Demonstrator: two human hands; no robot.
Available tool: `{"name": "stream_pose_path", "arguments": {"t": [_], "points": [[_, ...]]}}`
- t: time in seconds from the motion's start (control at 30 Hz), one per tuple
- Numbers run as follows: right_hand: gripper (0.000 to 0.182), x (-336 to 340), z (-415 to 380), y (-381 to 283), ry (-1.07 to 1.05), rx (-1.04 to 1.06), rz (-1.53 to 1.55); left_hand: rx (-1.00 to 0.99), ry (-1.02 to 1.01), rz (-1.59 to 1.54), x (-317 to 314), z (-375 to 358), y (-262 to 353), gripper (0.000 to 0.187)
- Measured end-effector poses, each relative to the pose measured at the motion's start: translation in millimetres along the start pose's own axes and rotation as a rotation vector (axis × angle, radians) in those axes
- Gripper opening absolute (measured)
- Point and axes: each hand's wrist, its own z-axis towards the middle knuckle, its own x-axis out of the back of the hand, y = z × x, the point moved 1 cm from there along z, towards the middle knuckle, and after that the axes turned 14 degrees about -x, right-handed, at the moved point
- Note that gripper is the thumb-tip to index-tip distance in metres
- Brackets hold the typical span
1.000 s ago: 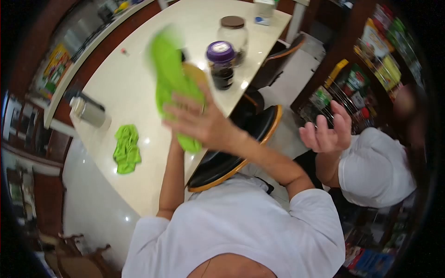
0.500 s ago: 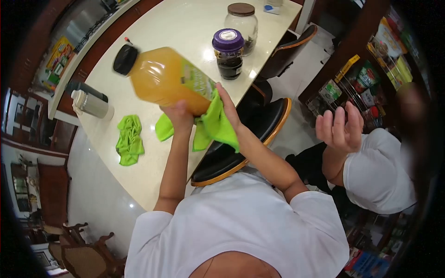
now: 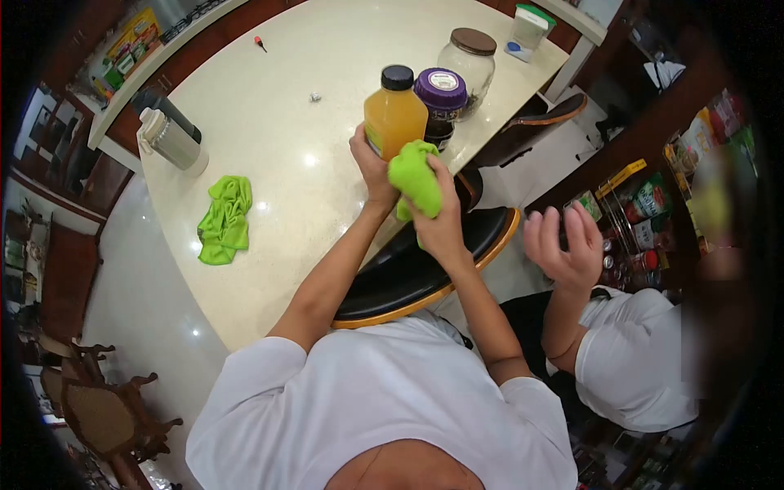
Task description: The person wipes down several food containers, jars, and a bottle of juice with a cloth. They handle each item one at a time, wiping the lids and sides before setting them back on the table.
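My left hand (image 3: pixel 373 173) is closed around the lower side of a bottle of orange juice (image 3: pixel 395 119) with a black cap, which now stands upright at the table's right side. Bunched in my right hand (image 3: pixel 438 216) is a bright green cloth (image 3: pixel 416 177), held up against the front of the bottle and hiding part of its base. Right behind the bottle is a dark jar with a purple lid (image 3: pixel 441 92), partly covered by it. A large glass jar with a brown lid (image 3: pixel 469 64) stands just beyond.
A second green cloth (image 3: pixel 224 220) lies crumpled on the cream table (image 3: pixel 269 269). Two tumblers, one a cream bottle (image 3: pixel 173 143), stand at the left edge. A black chair (image 3: pixel 425 273) is tucked at the near edge. Another person's raised hand (image 3: pixel 567 245) is at right, before stocked shelves.
The juice bottle has gone from tilted left to upright, moving right beside the purple-lidded jar. The green cloth has shifted from the bottle's base to its front, now bunched in my right hand.
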Motion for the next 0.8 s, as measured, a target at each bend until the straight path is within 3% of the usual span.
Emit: {"name": "stream_pose_path", "arguments": {"t": [0.03, 0.1, 0.17, 0.23, 0.3, 0.37, 0.47, 0.5, 0.57, 0.63, 0.73, 0.8], "points": [[0.045, -0.9, 5.1, -9.5, -0.01, 0.006, -0.007, -0.035, 0.003, 0.059, -4.3, -9.0, -9.5, 0.077], [0.047, -8.2, 15.2, -27.9, 0.009, 0.381, -0.449, -0.056, 0.046, 0.054, -6.5, -12.2, -4.9, 0.066], [0.052, -19.9, 14.9, -33.0, -0.031, 0.347, -0.35, 0.173, -0.078, -0.08, 3.5, -13.0, 1.7, 0.063], [0.043, -25.4, 11.5, -40.9, -0.222, -0.175, 0.386, 0.392, -0.203, -0.225, 18.2, -2.1, 15.4, 0.061], [0.033, -5.7, 1.9, -52.7, -0.283, -0.345, 0.42, 0.597, -0.323, -0.383, 28.6, 7.1, 18.2, 0.059], [0.029, 18.6, -11.3, -71.1, -0.266, -0.407, 0.488, 0.291, -0.226, -0.319, 61.7, 25.4, -12.4, 0.056], [0.038, 46.7, -34.3, -50.4, -0.242, -0.721, 0.864, 0.444, -0.4, -0.505, 43.9, 131.2, -46.9, 0.06], [0.038, 53.3, -43.1, -49.8, -0.235, -0.714, 0.856, 0.479, -0.461, -0.587, 23.3, 160.4, -53.1, 0.063], [0.047, 65.5, -59.7, -51.1, -0.226, -0.411, 0.988, 0.235, -0.697, -0.377, -38.8, 193.7, -64.8, 0.087], [0.048, 80.7, -71.8, -51.9, -0.185, -0.338, 0.939, 0.127, -0.846, -0.256, -95.8, 208.8, -59.3, 0.106], [0.052, 106.8, -103.6, -54.6, -0.073, -0.194, 0.824, -0.01, -1.01, -0.225, -157.2, 209.9, -60.7, 0.12], [0.053, 118.7, -127.2, -53.1, -0.018, -0.152, 0.774, -0.124, -1.028, -0.183, -177.9, 207.2, -59.4, 0.118]]}}
